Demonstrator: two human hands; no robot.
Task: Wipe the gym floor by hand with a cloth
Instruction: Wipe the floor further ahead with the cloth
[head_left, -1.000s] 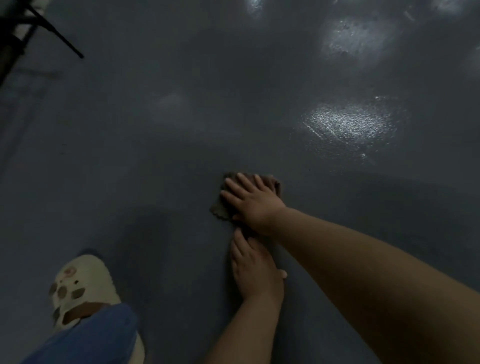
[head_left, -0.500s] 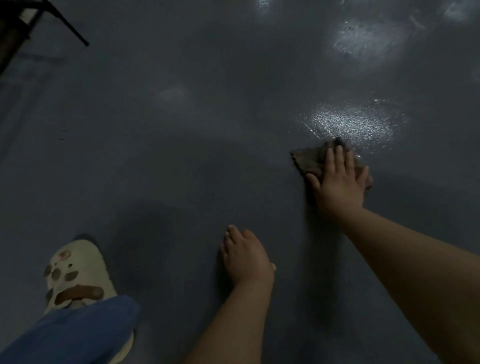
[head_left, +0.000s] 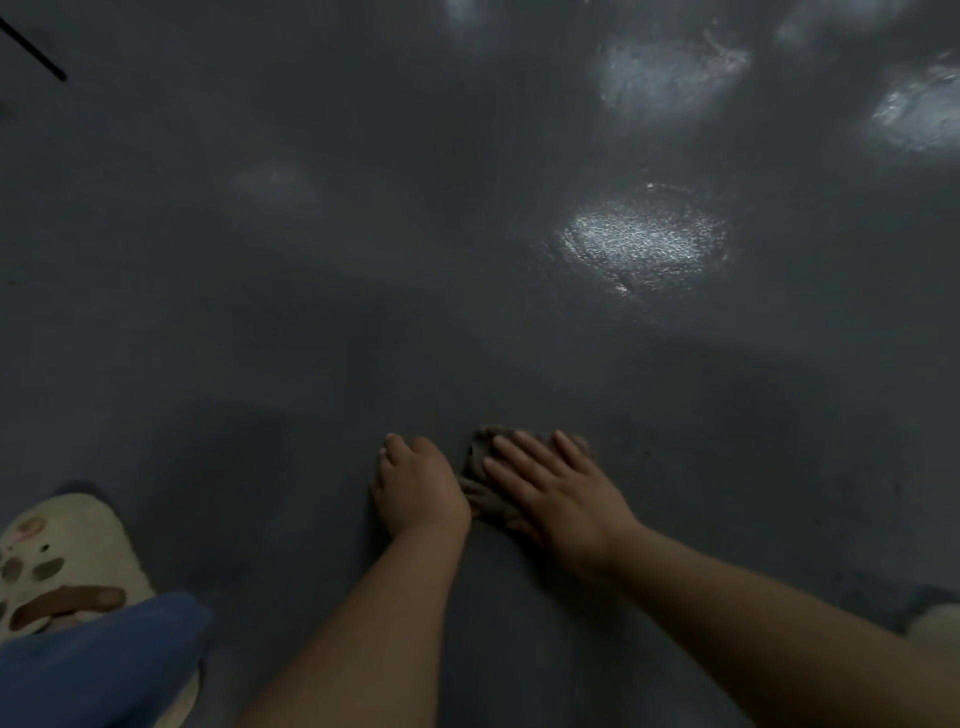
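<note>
Cloth (head_left: 475, 467) lies flat on the dark grey gym floor (head_left: 363, 312), low in the middle of the view, mostly hidden beneath the right hand (head_left: 550, 491). That hand presses down on it with straight, slightly spread fingers pointing away and to the left; it pinches nothing, and only a brownish, crumpled edge of the fabric shows past the fingertips and along the hand's left side. The left hand (head_left: 415, 488) rests on the bare floor just beside the cloth's left edge, so close that I cannot tell whether it touches the fabric. Its fingers bend downward at the knuckles with the tips against the floor, and it holds nothing.

Both bare forearms run in from the bottom edge. At lower left a cream clog with dark holes (head_left: 57, 561) stands on the floor, partly covered by a blue trouser leg (head_left: 93, 665). At the right edge, low down, a pale rounded shape (head_left: 935, 626) peeks in, too cut off to identify. Bright glossy patches (head_left: 644, 239) shine on the floor farther ahead and to the right, well apart from the hands. A thin black rod (head_left: 36, 54) crosses the top left corner.
</note>
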